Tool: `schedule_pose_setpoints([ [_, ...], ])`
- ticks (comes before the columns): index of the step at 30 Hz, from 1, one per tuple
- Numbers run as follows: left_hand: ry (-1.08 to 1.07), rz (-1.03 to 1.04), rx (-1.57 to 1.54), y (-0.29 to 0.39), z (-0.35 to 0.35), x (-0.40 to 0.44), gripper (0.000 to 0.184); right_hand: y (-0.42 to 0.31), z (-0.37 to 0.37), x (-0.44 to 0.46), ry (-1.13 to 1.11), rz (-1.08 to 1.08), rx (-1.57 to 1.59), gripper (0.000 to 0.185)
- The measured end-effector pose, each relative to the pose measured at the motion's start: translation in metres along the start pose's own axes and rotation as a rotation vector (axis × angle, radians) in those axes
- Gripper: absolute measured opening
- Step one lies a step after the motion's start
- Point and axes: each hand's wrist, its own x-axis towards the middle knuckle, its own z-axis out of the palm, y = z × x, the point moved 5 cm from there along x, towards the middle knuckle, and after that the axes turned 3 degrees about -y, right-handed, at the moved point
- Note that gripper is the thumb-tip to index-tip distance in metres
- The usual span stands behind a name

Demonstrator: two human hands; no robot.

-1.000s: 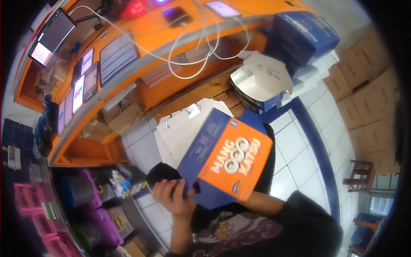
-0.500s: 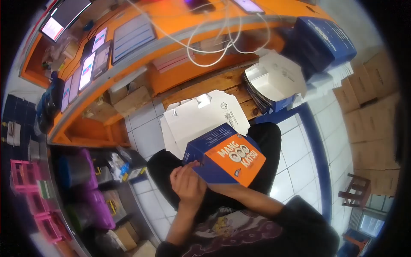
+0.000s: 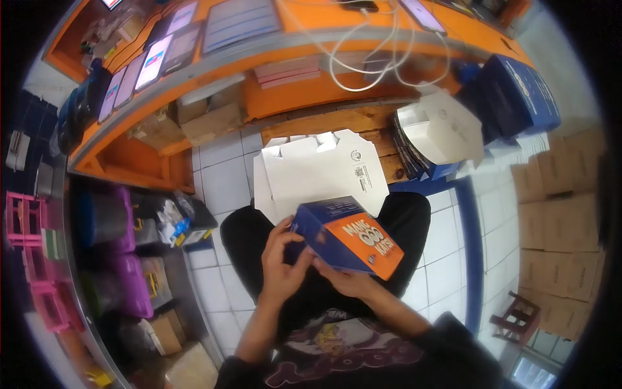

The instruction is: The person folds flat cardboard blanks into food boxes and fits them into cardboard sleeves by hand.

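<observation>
A blue and orange printed carton (image 3: pixel 353 235), folded into a box shape with its white inner lid (image 3: pixel 317 170) spread open behind it, is held over my lap. My left hand (image 3: pixel 283 259) grips the carton's left blue end, fingers on its side and thumb below. Under the near edge, my right hand (image 3: pixel 346 280) holds the carton from below, its fingers partly hidden. Beyond on the wooden bench (image 3: pixel 343 123) sits a stack of flat cartons (image 3: pixel 440 129), white side up.
An orange counter (image 3: pixel 311 39) with phones (image 3: pixel 154 61), a tablet (image 3: pixel 240 24) and loose white cables crosses the front. Blue boxes (image 3: pixel 518 97) stand at right, brown cartons (image 3: pixel 557 227) and a small stool (image 3: pixel 517 318) beyond. Shelves with purple bins (image 3: pixel 133 282) stand left.
The carton has come lower and tilted, its orange face turned more to the right. My left hand has closed around its left end; my right hand now shows beneath it. The view has shifted.
</observation>
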Motion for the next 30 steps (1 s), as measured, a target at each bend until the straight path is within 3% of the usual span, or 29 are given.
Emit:
schedule_pose_setpoints([
  [1, -0.006, -0.191, -0.235, -0.023, 0.003, -0.006, 0.02, -0.001, 0.002, -0.006, -0.215, 0.175, 0.066, 0.038],
  [2, 0.014, -0.38, -0.473, -0.04, 0.007, -0.01, 0.018, -0.022, -0.006, -0.005, -0.185, -0.11, -0.307, 0.041],
  [3, 0.026, -0.381, -0.484, -0.048, 0.008, -0.01, 0.018, -0.04, -0.009, -0.006, -0.15, -0.402, -0.679, 0.044],
  [4, 0.097, -0.533, -0.578, -0.062, 0.007, -0.013, 0.017, -0.041, -0.011, -0.014, -0.116, -0.399, -1.048, 0.042],
  [5, 0.167, -0.689, -0.673, -0.076, 0.01, -0.018, 0.015, -0.033, -0.018, -0.02, -0.134, -0.397, -1.059, 0.042],
  [7, 0.153, -0.698, -0.747, -0.076, 0.02, -0.02, 0.019, -0.007, -0.038, -0.03, -0.128, -0.417, -1.349, 0.043],
  [9, -0.073, -0.496, -0.74, -0.04, 0.036, -0.013, 0.024, -0.007, -0.067, -0.033, -0.042, -0.392, -1.347, 0.038],
  [11, -0.21, -0.46, -0.878, -0.024, 0.047, -0.012, 0.029, -0.01, -0.108, -0.027, 0.151, -0.474, -1.428, 0.041],
  [14, -0.183, -0.404, -0.809, -0.026, 0.056, -0.012, 0.027, -0.034, -0.17, 0.001, 0.496, -0.517, -1.558, 0.051],
  [16, -0.188, -0.429, -0.771, -0.033, 0.06, -0.014, 0.025, -0.025, -0.217, 0.025, 0.669, -0.426, -1.506, 0.039],
  [19, -0.145, -0.403, -0.788, -0.037, 0.056, -0.018, 0.024, 0.002, -0.277, 0.07, 0.626, 0.272, -1.495, 0.042],
  [22, -0.181, -0.494, -0.731, -0.038, 0.039, -0.023, 0.024, 0.025, -0.298, 0.082, 0.439, 0.328, -1.465, 0.048],
  [23, -0.171, -0.493, -0.739, -0.043, 0.035, -0.027, 0.024, 0.024, -0.294, 0.083, 0.434, 0.32, -1.474, 0.048],
  [26, -0.062, -0.601, -0.689, -0.063, 0.022, -0.034, 0.018, -0.005, -0.254, 0.073, 0.683, -0.043, -1.446, 0.044],
  [27, -0.065, -0.598, -0.696, -0.07, 0.021, -0.034, 0.018, -0.003, -0.239, 0.073, 0.686, -0.043, -1.453, 0.044],
  [29, 0.129, -0.563, -0.693, -0.09, 0.011, -0.033, 0.023, 0.003, -0.204, 0.069, 0.623, -0.188, -1.287, 0.035],
  [30, 0.157, -0.588, -0.683, -0.097, 0.007, -0.03, 0.021, 0.012, -0.173, 0.072, 0.454, -0.153, -1.279, 0.033],
])
